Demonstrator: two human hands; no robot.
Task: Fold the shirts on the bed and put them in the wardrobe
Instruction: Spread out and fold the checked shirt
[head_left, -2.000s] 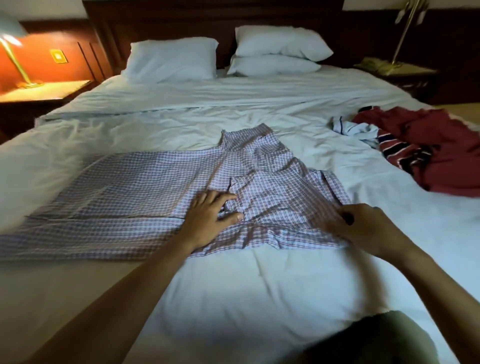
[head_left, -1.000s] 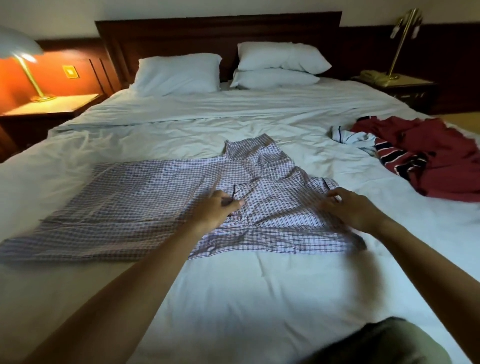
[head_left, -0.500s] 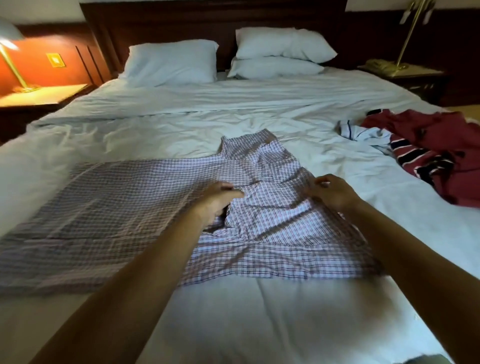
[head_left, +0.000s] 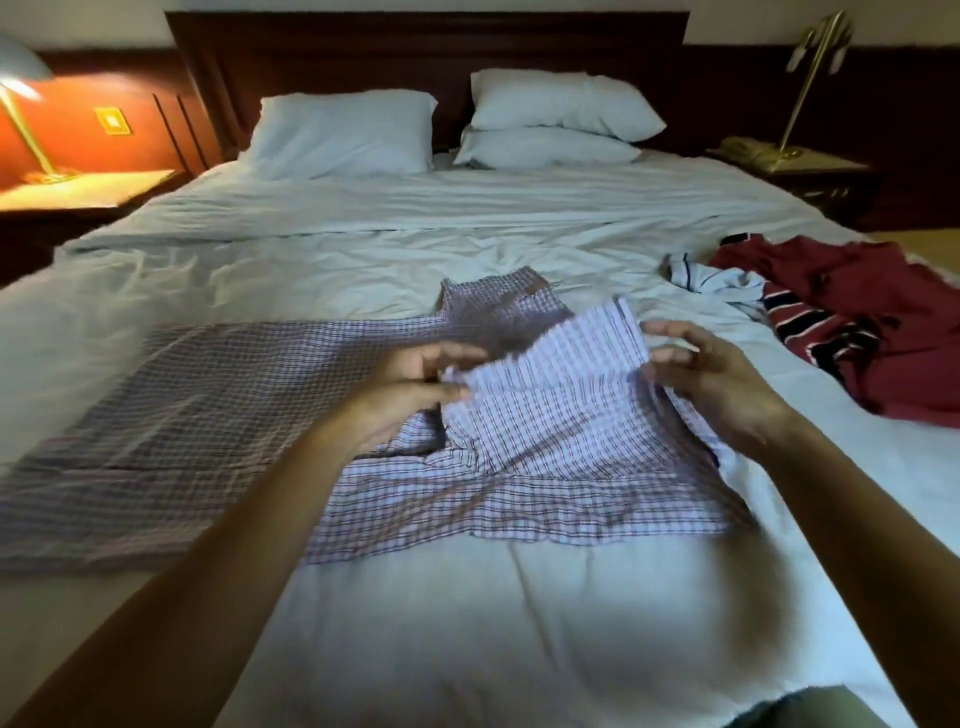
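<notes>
A purple checked shirt (head_left: 218, 415) lies spread across the white bed (head_left: 467, 623), its body stretching to the left. My left hand (head_left: 405, 389) and my right hand (head_left: 711, 384) each pinch an end of the shirt's sleeve and hold that part lifted off the bed between them. The sleeve's edge stands up between the two hands. A crumpled red shirt with dark and white stripes (head_left: 883, 322) lies at the bed's right side, apart from my hands.
Three white pillows (head_left: 343, 132) rest against the dark headboard. A lit lamp stands on the left nightstand (head_left: 78, 189). The right nightstand (head_left: 795, 161) holds a brass lamp and a phone. The wardrobe is out of view.
Both hands moved from pressing flat on the shirt to pinching its sleeve, and they have lifted that part up off the bed.
</notes>
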